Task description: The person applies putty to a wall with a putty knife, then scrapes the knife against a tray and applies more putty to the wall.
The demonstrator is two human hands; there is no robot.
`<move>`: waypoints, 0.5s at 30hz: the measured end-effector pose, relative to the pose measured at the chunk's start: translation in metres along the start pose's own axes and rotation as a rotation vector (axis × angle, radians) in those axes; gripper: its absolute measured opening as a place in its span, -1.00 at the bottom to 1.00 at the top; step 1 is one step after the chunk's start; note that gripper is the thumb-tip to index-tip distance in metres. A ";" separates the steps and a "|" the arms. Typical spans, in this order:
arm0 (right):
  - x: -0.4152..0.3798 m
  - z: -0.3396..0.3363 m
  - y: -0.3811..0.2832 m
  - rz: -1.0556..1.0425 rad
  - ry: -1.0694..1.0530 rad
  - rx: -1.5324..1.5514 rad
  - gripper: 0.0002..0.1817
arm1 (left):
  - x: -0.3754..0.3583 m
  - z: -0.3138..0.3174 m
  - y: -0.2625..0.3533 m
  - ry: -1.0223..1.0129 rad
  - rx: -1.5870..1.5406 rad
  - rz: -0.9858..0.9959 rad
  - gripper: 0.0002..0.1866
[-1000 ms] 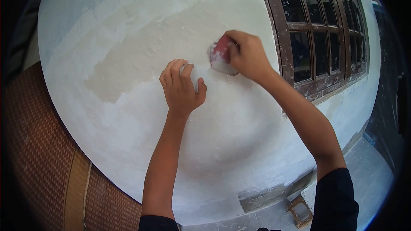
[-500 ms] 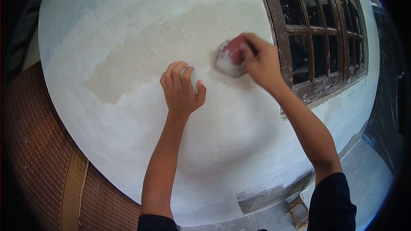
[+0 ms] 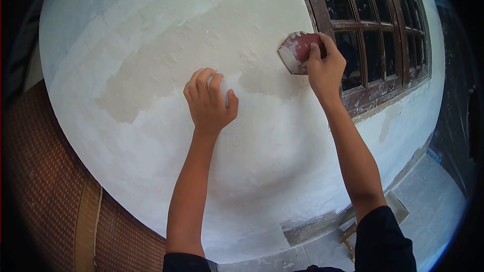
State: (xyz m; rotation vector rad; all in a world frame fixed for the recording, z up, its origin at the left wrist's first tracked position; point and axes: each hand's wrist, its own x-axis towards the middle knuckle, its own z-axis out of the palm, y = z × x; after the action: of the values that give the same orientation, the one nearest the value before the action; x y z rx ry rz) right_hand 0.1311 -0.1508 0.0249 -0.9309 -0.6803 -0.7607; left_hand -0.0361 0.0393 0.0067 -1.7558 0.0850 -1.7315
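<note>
Right hand (image 3: 326, 65) gripping red scraper (image 3: 298, 51), left hand (image 3: 207, 101) curled on wall (image 3: 151, 45), contents unclear.

Largely hidden under the curled fingers of the left hand (image 3: 208, 104): a pale object pressed to the wall (image 3: 151, 45), identity impossible to tell. Partly covered by the right hand (image 3: 325, 65), just beside the window frame (image 3: 322, 5): the red scraper (image 3: 298, 51), handle out of sight. Cut off above the window frame by the upper edge: the top panes. Behind the glass, only dark, unreadable shapes. Below the window frame, half hidden behind the right sleeve (image 3: 385, 242): a wooden object, unidentifiable.
</note>
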 end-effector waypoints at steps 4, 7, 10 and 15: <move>-0.038 0.006 0.001 -0.217 -0.433 -0.012 -0.76 | -0.002 0.003 0.000 0.018 0.014 0.005 -0.51; -0.022 0.004 0.016 -0.112 -0.105 -0.108 -0.75 | -0.003 0.002 -0.001 0.002 0.013 -0.001 -0.50; -0.025 -0.003 0.003 -0.077 -0.083 -0.006 -0.76 | -0.002 0.003 -0.002 0.010 0.007 0.013 -0.49; -0.034 0.013 0.019 -0.198 -0.187 -0.109 -0.77 | -0.002 0.002 0.001 0.003 -0.002 0.005 -0.49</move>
State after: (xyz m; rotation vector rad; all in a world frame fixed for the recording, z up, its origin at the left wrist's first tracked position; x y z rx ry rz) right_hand 0.1253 -0.1226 -0.0041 -1.0538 -0.9117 -0.8997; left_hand -0.0341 0.0406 0.0044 -1.7533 0.0928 -1.7306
